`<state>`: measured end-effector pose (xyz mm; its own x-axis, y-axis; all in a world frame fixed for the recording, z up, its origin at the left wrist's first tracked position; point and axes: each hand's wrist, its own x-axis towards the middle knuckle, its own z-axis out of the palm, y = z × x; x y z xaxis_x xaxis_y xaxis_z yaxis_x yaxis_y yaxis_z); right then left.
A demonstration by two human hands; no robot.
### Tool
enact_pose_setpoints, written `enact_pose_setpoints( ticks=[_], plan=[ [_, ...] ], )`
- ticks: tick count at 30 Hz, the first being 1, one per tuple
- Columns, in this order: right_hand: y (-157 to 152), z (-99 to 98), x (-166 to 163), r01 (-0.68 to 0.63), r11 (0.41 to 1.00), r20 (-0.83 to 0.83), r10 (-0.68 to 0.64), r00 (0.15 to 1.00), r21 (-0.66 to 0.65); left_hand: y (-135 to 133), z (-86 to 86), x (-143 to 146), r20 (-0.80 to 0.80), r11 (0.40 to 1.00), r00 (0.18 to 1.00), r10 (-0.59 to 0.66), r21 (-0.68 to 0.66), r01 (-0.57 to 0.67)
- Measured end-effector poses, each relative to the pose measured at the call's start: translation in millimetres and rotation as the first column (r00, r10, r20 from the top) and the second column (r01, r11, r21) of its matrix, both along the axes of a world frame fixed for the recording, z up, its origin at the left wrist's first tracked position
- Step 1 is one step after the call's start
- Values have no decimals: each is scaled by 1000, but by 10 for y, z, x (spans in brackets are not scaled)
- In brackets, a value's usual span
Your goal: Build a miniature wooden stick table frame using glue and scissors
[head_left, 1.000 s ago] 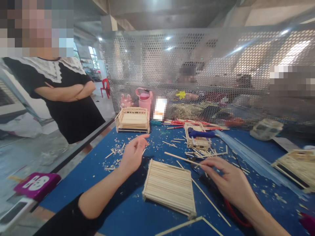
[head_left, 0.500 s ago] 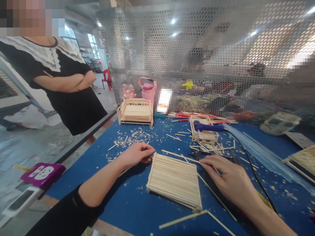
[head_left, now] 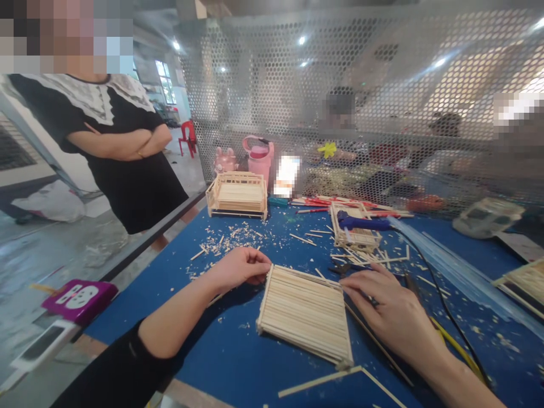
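Note:
A panel of pale wooden sticks point(head_left: 306, 314), laid side by side, rests on the blue table in front of me. At its far left corner my left hand point(head_left: 242, 266) pinches the edge, thumb and fingers closed. My right hand point(head_left: 386, 303) is at the far right corner, its fingertips closed on the end of a thin wooden stick point(head_left: 308, 276) that lies along the panel's far edge. The exact contact under the fingertips is partly hidden. Dark pliers point(head_left: 342, 268) lie just beyond my right hand.
A blue glue gun point(head_left: 365, 221) lies across a small stick frame point(head_left: 355, 229). Behind are a stick-built bed-like piece point(head_left: 238, 195), a pink cup point(head_left: 259, 161) and a perforated screen point(head_left: 263, 85). Offcuts litter the table. A person point(head_left: 127, 153) stands at left with arms folded.
My right hand has brought the thin stick down against the panel's far edge; before, it was held slanting above it. My left hand stays at the corner. The view has shifted slightly.

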<state>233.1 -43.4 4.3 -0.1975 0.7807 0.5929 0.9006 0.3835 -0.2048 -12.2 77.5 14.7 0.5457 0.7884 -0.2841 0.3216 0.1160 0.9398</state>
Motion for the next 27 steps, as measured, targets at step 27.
enact_pose_setpoints(
  ticks=[27],
  plan=[
    [14,-51,36,23,999,30,-22,999,-24,-4,42,15,-89,975,996,-22,216,41]
  ],
)
